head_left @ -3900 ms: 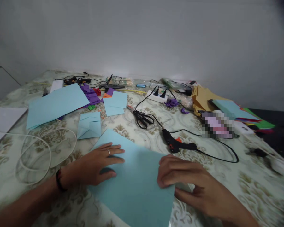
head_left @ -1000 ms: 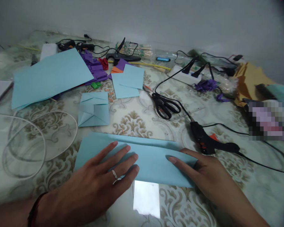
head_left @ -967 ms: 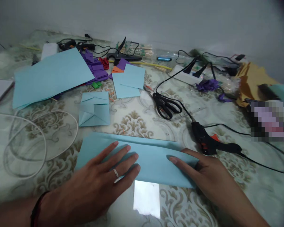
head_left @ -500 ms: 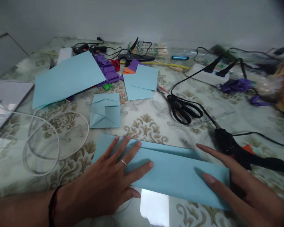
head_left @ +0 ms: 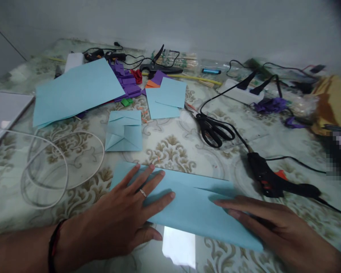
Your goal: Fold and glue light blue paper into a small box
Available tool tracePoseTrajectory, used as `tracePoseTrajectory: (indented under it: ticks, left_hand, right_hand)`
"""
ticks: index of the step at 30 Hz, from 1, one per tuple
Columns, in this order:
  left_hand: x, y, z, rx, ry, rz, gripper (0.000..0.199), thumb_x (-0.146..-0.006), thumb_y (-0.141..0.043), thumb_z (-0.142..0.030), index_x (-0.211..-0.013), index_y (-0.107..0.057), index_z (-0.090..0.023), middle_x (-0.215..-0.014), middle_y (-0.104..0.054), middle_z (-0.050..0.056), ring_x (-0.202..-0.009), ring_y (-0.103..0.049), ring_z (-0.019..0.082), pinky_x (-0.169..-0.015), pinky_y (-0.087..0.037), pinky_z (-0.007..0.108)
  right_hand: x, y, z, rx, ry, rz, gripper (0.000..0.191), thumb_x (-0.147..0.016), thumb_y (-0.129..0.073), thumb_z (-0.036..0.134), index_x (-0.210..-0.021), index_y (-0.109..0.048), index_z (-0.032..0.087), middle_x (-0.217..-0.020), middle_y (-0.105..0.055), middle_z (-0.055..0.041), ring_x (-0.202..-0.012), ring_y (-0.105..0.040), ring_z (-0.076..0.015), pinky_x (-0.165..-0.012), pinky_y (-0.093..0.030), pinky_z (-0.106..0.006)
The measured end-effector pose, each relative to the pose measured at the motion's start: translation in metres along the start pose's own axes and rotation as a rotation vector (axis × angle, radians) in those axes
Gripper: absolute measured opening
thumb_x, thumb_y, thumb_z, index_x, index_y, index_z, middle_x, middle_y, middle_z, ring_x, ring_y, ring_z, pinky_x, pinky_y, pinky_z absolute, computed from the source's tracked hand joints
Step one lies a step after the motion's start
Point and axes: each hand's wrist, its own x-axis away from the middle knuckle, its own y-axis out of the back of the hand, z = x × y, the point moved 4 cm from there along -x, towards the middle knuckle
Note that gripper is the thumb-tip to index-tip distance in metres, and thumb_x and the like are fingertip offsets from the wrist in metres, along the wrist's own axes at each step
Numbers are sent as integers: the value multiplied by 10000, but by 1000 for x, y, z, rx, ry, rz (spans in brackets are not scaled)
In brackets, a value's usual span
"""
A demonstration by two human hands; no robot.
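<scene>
A long, folded light blue sheet of paper [head_left: 187,204] lies on the patterned table cover in front of me. My left hand [head_left: 136,204], with a ring and a dark wrist cord, rests flat on its left half, fingers spread. On the right half lies my right hand [head_left: 261,223], its index finger and thumb stretched out close together on the paper; its other fingers are mostly hidden. The sheet's upper flap lifts slightly near the right end. Just beyond the sheet sits a small folded blue paper piece [head_left: 124,131] with creases.
A black hot glue gun [head_left: 272,178] and black-handled scissors [head_left: 214,131] lie to the right. Larger blue sheets [head_left: 79,91], smaller blue squares [head_left: 170,96] and purple paper strips [head_left: 127,85] are further back. A white cable [head_left: 65,167] loops at left; a power strip [head_left: 241,93] stands behind.
My right hand has moved left and inward over the sheet, its index finger coming down beside the thumb onto the paper. My left hand stays on the sheet. The camera view has shifted slightly.
</scene>
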Motion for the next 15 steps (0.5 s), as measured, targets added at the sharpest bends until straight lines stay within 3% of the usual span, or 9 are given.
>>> tracePoseTrajectory:
  ticks: [3, 6, 8, 12, 15]
  left_hand:
    - [2, 2, -2, 6, -3, 5, 701, -1032, -563, -589, -1630, -388, -268, -1711, -344, 190, -1595, -288, 426, -1249, -321, 652]
    - [3, 3, -2, 17, -1, 2, 643, -1051, -542, -561, -1611, -421, -270, -1694, -390, 159, -1574, -333, 414, -1251, -320, 648]
    - [2, 4, -1, 21, 2, 3, 610, -1063, -536, -530, -1609, -426, -280, -1683, -416, 141, -1561, -360, 398, -1257, -306, 653]
    - [0, 4, -1, 29, 1, 12, 563, -1083, -525, -403, -1626, -398, -323, -1693, -417, 91, -1555, -375, 385, -1264, -275, 671]
    - [-1, 5, -3, 45, -13, 10, 572, -1074, -527, -327, -1630, -392, -328, -1727, -368, 46, -1589, -312, 367, -1298, -204, 655]
  right_hand:
    - [5, -1, -7, -1, -13, 15, 251, -913, -658, 402, -1000, -888, 351, -1017, -853, -42, -867, -825, -260, -723, -650, -260]
    - [6, 2, -8, -10, -19, -57, 241, -912, -670, 415, -955, -891, 330, -983, -852, -50, -862, -816, -255, -772, -644, -264]
    - [4, 5, -5, -6, -5, -111, 229, -903, -675, 400, -903, -890, 318, -936, -849, -49, -824, -810, -244, -767, -639, -254]
    - [-2, 2, 1, 49, 7, -78, 197, -876, -698, 370, -861, -882, 299, -897, -845, -46, -779, -809, -238, -729, -638, -241]
    - [-5, 0, 5, 57, 1, -127, 221, -875, -678, 387, -859, -877, 294, -903, -848, -42, -790, -813, -256, -747, -652, -269]
